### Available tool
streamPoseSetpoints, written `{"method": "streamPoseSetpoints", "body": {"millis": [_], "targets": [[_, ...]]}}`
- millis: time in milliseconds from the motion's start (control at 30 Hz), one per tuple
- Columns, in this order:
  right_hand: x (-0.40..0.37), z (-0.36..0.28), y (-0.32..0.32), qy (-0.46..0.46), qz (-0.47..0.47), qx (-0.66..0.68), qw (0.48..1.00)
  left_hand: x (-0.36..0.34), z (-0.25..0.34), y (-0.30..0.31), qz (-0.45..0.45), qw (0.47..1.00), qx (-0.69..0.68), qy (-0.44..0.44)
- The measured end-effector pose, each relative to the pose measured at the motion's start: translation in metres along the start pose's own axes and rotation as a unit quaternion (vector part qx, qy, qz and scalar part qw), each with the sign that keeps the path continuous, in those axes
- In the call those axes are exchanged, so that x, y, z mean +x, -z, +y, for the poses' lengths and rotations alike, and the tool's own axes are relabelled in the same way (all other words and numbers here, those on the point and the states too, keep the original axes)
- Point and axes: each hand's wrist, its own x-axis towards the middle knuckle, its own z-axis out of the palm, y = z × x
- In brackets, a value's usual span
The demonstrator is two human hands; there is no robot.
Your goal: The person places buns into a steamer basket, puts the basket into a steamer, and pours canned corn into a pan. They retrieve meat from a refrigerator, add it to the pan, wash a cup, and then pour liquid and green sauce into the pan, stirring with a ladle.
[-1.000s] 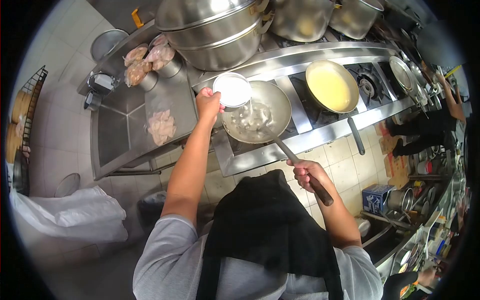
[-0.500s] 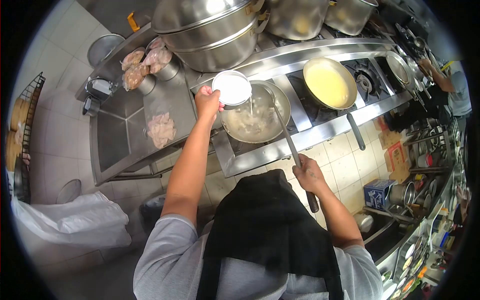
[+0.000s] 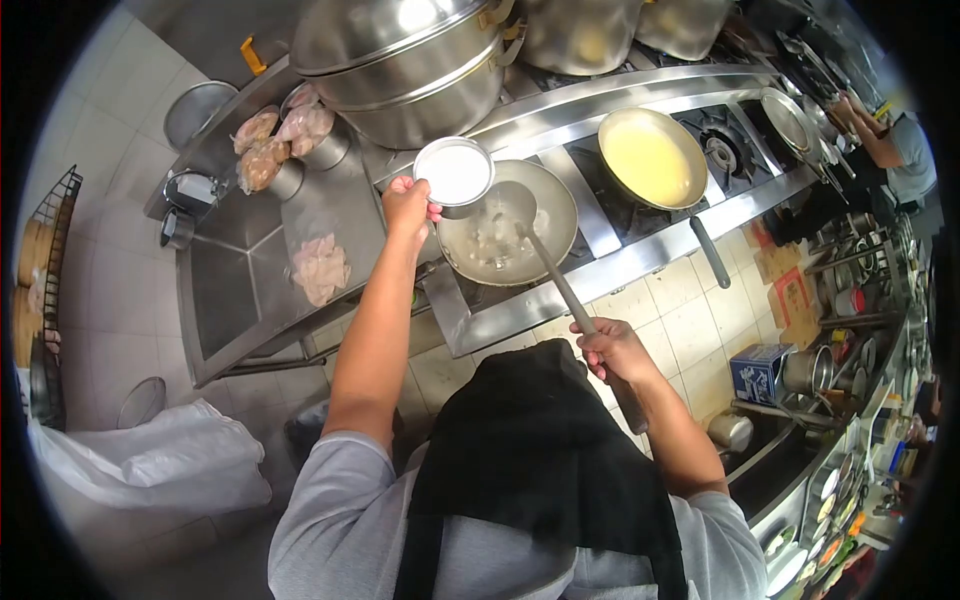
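Observation:
My left hand (image 3: 408, 208) grips the rim of a small metal bowl (image 3: 455, 172) of white liquid, held over the left edge of a pan. Inside that pan (image 3: 556, 232), pale liquid with lumps sits over the stove. My right hand (image 3: 612, 350) is closed round the long handle of a ladle (image 3: 562, 284). The ladle's round head reaches into the pan, close to the bowl. To the right, a second pan (image 3: 652, 160) of yellow liquid rests on the stove, its dark handle pointing toward me.
A large lidded steamer pot (image 3: 420, 110) stands behind the pan. On the left are a sink (image 3: 225, 290), a pale cloth (image 3: 320, 268) and bagged food (image 3: 265, 163). A white plastic bag (image 3: 170, 450) hangs lower left. Another person (image 3: 905, 160) works at far right.
A thin white stream fell from the bowl earlier; now none shows. The ladle's head has come up and sits more plainly in the pan. My right hand's grip has shifted slightly.

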Motion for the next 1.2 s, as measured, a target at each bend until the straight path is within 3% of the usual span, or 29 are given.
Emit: {"method": "streamPoseSetpoints", "body": {"millis": [167,233,267,333,367,433,467,500,533,567,600,633,733,800,867,1000,1067,1133,1200], "targets": [[0.005,0.004,-0.007,0.041,0.087,-0.173,0.980,0.005,0.008,0.001,-0.046,0.999,-0.011,-0.010],[0.011,0.009,-0.006,0.072,0.136,-0.306,0.940,0.005,0.013,0.002,-0.066,0.998,-0.013,-0.007],[0.015,0.012,-0.005,0.070,0.145,-0.299,0.941,0.005,0.015,0.001,-0.079,0.997,-0.016,-0.004],[0.021,0.021,-0.006,0.124,0.180,-0.396,0.892,0.006,0.016,0.001,-0.096,0.995,0.001,0.008],[0.023,0.024,-0.007,0.142,0.168,-0.387,0.896,0.008,0.016,0.001,-0.112,0.994,-0.006,0.011],[0.042,0.046,-0.003,0.012,0.130,-0.234,0.963,0.010,0.011,-0.001,-0.122,0.992,-0.012,0.029],[0.048,0.056,-0.006,0.028,0.123,-0.202,0.971,0.010,0.012,-0.002,-0.117,0.993,0.004,0.033],[0.079,0.102,0.009,0.119,0.027,-0.199,0.972,-0.004,0.025,-0.013,-0.107,0.994,0.020,0.031],[0.072,0.096,-0.005,0.052,0.042,-0.060,0.996,-0.003,0.017,-0.019,-0.111,0.993,-0.012,0.033],[0.074,0.091,-0.006,-0.001,-0.047,-0.049,0.998,-0.009,0.023,-0.025,-0.098,0.993,0.058,0.029],[0.069,0.088,-0.015,-0.051,-0.049,0.021,0.997,-0.009,0.021,-0.031,-0.106,0.990,0.087,0.016],[0.080,0.095,-0.016,-0.026,-0.107,0.022,0.994,0.000,0.025,-0.034,-0.197,0.975,0.098,0.023],[0.089,0.099,-0.017,-0.017,-0.223,0.057,0.973,-0.040,0.033,-0.083,-0.225,0.968,0.108,0.004],[0.086,0.100,-0.013,-0.025,-0.205,0.006,0.979,-0.073,0.037,-0.124,-0.254,0.961,0.111,0.006],[0.055,0.103,0.007,0.032,-0.168,-0.046,0.984,-0.112,0.035,-0.166,-0.274,0.954,0.119,0.011],[-0.024,0.125,0.095,0.115,-0.075,-0.159,0.978,-0.180,0.008,-0.254,-0.334,0.935,0.114,0.039],[-0.032,0.156,0.154,0.136,0.020,-0.369,0.919,-0.214,-0.017,-0.304,-0.362,0.925,0.111,0.042],[-0.108,0.162,0.210,0.211,0.014,-0.388,0.897,-0.242,-0.050,-0.362,-0.397,0.908,0.104,0.081],[-0.195,0.180,0.226,0.194,0.277,-0.347,0.875,-0.299,-0.069,-0.421,-0.485,0.864,0.114,0.080]]}}
